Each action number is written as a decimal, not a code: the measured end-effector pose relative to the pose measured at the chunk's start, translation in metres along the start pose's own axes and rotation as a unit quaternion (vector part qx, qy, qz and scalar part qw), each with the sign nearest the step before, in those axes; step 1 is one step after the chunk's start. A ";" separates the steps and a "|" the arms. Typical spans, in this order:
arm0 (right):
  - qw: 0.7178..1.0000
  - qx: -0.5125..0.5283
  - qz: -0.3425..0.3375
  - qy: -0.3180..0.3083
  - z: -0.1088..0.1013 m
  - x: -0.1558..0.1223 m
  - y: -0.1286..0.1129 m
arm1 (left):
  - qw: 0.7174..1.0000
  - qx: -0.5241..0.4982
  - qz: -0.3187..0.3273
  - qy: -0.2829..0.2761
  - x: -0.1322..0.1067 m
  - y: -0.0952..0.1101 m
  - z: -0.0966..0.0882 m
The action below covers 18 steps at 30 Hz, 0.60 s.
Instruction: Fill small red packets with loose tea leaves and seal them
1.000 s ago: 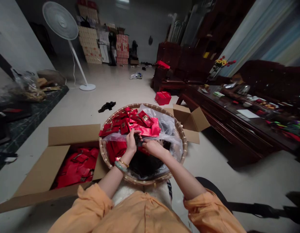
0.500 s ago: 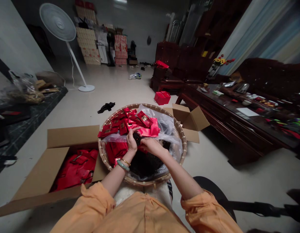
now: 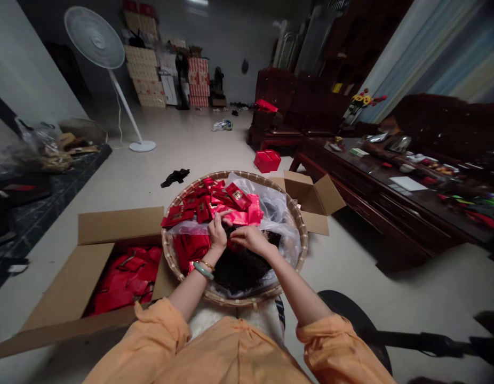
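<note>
A round woven basket [image 3: 173, 256] rests on my lap. It holds a clear plastic bag [image 3: 279, 213] with a dark loose heap [image 3: 241, 269] inside, and a pile of small red packets [image 3: 215, 205] at its far side. My left hand [image 3: 217, 234] and my right hand [image 3: 251, 238] meet over the middle of the basket, fingers curled and pinched on a small red packet [image 3: 233, 246] between them. A green bangle sits on my left wrist.
An open cardboard box [image 3: 90, 266] with several red bags stands on the floor to my left. A smaller open box [image 3: 311, 200] lies beyond the basket on the right. A dark wooden table [image 3: 391, 208] runs along the right. A standing fan [image 3: 98, 48] is far left.
Both hands have drawn slightly closer together over the middle of the basket. The view has shifted a little; nothing else moved.
</note>
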State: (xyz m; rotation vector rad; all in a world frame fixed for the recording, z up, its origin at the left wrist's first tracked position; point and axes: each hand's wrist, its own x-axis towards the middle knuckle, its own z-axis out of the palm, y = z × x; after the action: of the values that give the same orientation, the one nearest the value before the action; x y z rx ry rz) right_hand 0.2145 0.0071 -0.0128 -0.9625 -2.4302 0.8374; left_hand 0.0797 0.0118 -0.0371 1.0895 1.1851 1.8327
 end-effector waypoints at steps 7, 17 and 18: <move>0.995 -0.099 -0.025 -0.023 0.004 0.006 0.000 | 0.995 -0.059 -0.014 -0.077 0.000 -0.001 0.002; 0.995 -0.065 0.075 0.027 0.003 0.003 -0.002 | 0.983 -0.082 -0.008 -0.166 0.009 0.009 -0.013; 0.994 -0.063 0.081 0.038 0.003 0.002 -0.002 | 0.986 -0.040 0.020 -0.160 0.008 0.010 -0.018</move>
State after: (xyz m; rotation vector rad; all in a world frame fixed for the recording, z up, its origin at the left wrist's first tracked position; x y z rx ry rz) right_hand 0.2103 0.0061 -0.0135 -1.2307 -2.3879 0.6932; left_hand 0.0596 0.0087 -0.0296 1.3111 0.8988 1.6418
